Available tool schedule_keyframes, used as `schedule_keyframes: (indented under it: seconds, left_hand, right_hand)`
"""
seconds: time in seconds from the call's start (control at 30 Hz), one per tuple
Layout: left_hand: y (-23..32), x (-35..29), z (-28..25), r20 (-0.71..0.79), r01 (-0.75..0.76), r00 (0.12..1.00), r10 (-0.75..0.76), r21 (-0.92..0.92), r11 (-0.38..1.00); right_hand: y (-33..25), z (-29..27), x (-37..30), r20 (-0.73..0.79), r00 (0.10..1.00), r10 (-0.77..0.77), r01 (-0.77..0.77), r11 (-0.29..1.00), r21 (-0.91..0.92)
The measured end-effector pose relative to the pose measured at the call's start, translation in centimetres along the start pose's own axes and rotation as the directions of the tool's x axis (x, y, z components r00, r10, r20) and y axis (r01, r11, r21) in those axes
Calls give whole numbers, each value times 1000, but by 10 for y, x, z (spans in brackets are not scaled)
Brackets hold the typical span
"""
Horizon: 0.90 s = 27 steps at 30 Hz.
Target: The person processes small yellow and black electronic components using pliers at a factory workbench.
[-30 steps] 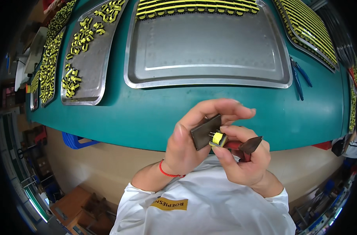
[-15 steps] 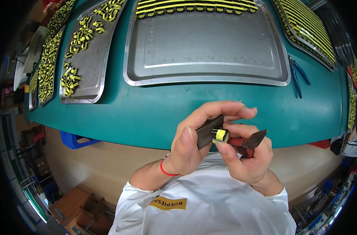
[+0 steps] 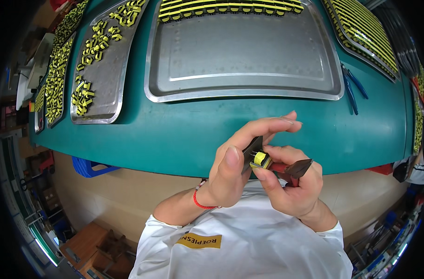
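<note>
In front of my body both hands are close together. A dark flat plate (image 3: 250, 151) stands on edge in my left hand (image 3: 227, 174), held against the palm with the fingers curved over it. Thumb and forefinger of my right hand (image 3: 293, 197) pinch a small yellow and black transformer (image 3: 260, 159), its thin metal pins turned toward the plate. I cannot tell whether the pins touch the plate. Tucked in the same right hand is a red-handled tool (image 3: 281, 168) with a dark pointed head, like pliers; its grip is partly hidden by the fingers.
A large metal tray (image 3: 249, 86) on the green table (image 3: 175, 135) holds rows of transformers (image 3: 230, 8) along its far side. Loose ones lie in a narrower tray (image 3: 107, 95) at left. Blue-handled pliers (image 3: 354, 88) lie at right, near another filled tray (image 3: 361, 32).
The plate has turned more edge-on and shifted slightly left with my left hand's fingers. The transformer has tilted and moved a little left, and the tool's head has dropped slightly.
</note>
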<state>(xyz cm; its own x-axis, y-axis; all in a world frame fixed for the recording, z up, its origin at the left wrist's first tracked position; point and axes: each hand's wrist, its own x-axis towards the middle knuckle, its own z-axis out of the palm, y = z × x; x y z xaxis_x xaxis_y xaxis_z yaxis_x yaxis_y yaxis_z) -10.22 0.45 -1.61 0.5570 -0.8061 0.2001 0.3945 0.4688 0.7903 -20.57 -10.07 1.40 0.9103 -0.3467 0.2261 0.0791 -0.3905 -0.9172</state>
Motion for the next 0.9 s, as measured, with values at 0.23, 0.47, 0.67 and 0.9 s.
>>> schedule_keyframes:
  seconds: [0.23, 0.47, 0.67, 0.9]
  left_hand:
    - [-4, 0, 4, -34, 25, 999, -24, 38, 999]
    - [1, 10, 0, -182, 143, 939, -293, -568, 811]
    - [15, 15, 5, -256, 191, 866, -430, -625, 757]
    - [15, 13, 3, -298, 157, 847, -441, -652, 742]
  right_hand:
    - [10, 6, -3, -78, 995, -64, 58, 995, -78]
    - [8, -17, 18, 18, 1000, 25, -24, 999, -23]
    - [5, -26, 15, -85, 993, 84, -80, 995, 53]
    - [7, -17, 12, -44, 997, 66, -65, 998, 19]
